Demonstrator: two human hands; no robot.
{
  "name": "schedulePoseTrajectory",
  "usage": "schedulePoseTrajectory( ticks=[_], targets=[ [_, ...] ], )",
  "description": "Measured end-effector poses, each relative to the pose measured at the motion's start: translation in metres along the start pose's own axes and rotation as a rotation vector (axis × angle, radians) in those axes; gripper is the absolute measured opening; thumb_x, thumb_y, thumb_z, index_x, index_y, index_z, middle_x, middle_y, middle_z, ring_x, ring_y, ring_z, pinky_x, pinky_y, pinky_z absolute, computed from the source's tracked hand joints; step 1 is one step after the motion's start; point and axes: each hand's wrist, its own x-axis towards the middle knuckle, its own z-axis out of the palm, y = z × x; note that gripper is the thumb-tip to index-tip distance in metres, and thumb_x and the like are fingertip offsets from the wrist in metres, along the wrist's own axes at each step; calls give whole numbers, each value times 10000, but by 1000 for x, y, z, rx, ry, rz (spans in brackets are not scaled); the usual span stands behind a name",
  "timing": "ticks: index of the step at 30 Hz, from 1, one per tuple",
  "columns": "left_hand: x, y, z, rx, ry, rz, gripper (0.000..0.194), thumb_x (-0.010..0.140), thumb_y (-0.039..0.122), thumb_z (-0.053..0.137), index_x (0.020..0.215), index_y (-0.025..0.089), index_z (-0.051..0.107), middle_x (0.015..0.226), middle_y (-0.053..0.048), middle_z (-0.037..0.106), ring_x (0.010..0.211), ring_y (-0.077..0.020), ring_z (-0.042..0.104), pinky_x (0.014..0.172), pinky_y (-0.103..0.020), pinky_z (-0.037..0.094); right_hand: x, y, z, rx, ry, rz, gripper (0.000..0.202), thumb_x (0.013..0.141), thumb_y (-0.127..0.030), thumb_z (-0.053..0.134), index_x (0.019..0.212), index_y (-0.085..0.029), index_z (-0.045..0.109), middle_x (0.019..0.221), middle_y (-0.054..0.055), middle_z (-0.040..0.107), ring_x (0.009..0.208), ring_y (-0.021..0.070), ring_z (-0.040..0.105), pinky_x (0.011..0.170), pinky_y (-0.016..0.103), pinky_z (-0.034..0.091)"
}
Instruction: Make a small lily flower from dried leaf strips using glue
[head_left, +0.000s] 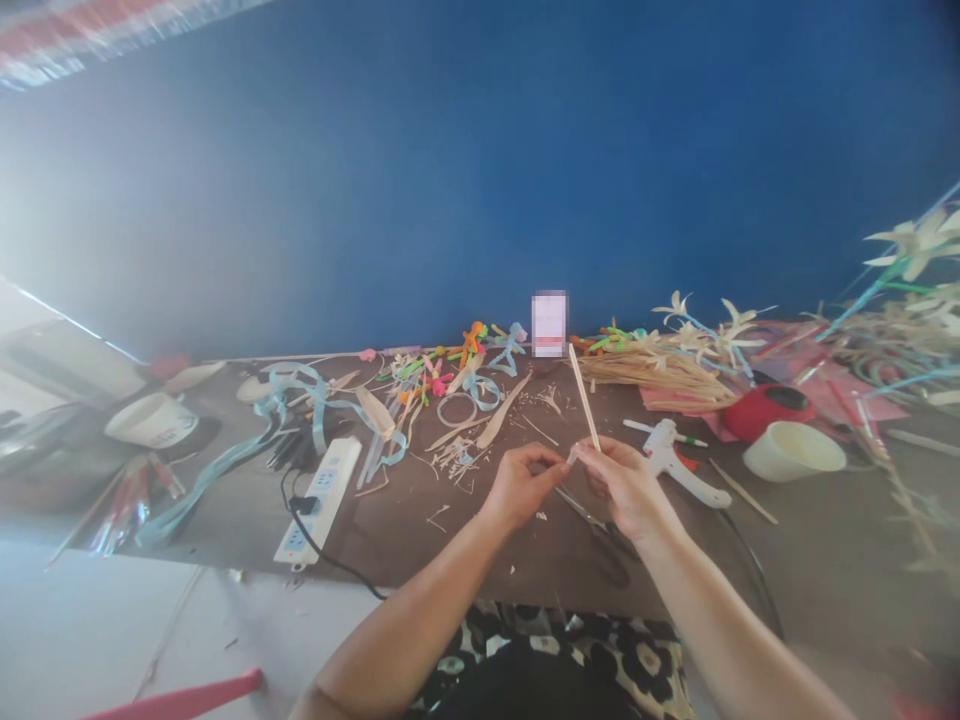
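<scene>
My right hand is closed around a thin pale strip, which looks like dried plant fibre and points up and away from me. My left hand is closed too, thumb and forefinger pinching a small pale end close to the right fingertips. Whether that end belongs to the same strip I cannot tell. Below the hands, a pair of scissors lies on the dark table, partly hidden by my right hand. To the right of that hand rests a white glue gun. Pale scraps lie left of my hands.
A power strip with a black plug and cable lies at left, near light-blue ribbon and a white bowl. Colourful pipe-cleaner pieces line the back. At right are a cream cup, a red round object and pale flowers.
</scene>
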Motion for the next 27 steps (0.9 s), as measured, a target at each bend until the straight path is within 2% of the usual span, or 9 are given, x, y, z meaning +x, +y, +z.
schedulePoseTrajectory(
  ticks=[3, 8, 11, 14, 17, 20, 23, 27],
  targets=[
    [-2, -5, -2, 28, -17, -38, 198, 663, 335, 594, 681, 142, 638, 647, -14, 592, 613, -119, 503, 607, -226, 381, 4, 6, -7, 2, 32, -21, 194, 704, -351, 582, 693, -176, 500, 440, -107, 235, 370, 31, 173, 363, 188, 109],
    [-4, -21, -8, -45, 51, -162, 268, 655, 388, 590, 725, 134, 637, 576, 7, 542, 496, -84, 437, 490, -199, 360, 8, 14, -26, -107, 124, -19, 234, 686, -369, 594, 806, -184, 516, 481, -97, 292, 373, 32, 215, 365, 180, 117],
    [0, -30, -11, -60, 92, -224, 310, 661, 410, 576, 781, 129, 629, 572, 7, 536, 471, -78, 424, 436, -184, 345, 2, 23, -35, -115, 155, -41, 225, 689, -374, 590, 768, -177, 515, 486, -95, 262, 382, 36, 212, 364, 185, 118],
    [12, -36, -9, 42, 73, -209, 307, 676, 400, 558, 807, 131, 626, 598, -4, 565, 478, -89, 458, 437, -188, 362, -12, 33, -41, -105, 216, -102, 204, 713, -365, 570, 741, -174, 507, 498, -89, 247, 400, 40, 209, 370, 190, 128],
    [36, -39, 1, 265, -3, -69, 251, 687, 363, 551, 781, 147, 639, 680, -26, 625, 582, -120, 539, 558, -216, 416, -28, 40, -47, -154, 263, -117, 195, 732, -361, 554, 781, -177, 512, 509, -81, 260, 420, 48, 225, 380, 191, 142],
    [70, -37, 21, 516, -49, 68, 205, 714, 330, 526, 786, 183, 650, 777, -29, 653, 718, -145, 577, 682, -236, 421, -42, 42, -54, -213, 299, -97, 202, 732, -364, 553, 806, -180, 515, 518, -76, 268, 432, 53, 233, 385, 189, 149],
    [108, -33, 41, 775, -102, 49, 200, 750, 299, 491, 821, 204, 652, 826, -40, 657, 786, -151, 585, 731, -238, 414, -53, 40, -60, -251, 336, -85, 209, 728, -372, 552, 792, -177, 518, 523, -70, 286, 442, 59, 253, 387, 184, 178],
    [144, -31, 57, 838, -119, 23, 177, 745, 211, 499, 773, 146, 661, 809, -113, 652, 809, -196, 589, 743, -279, 415, -61, 37, -68, -263, 353, -67, 213, 722, -379, 553, 775, -175, 521, 526, -67, 309, 442, 61, 273, 390, 178, 206]
  ],
)
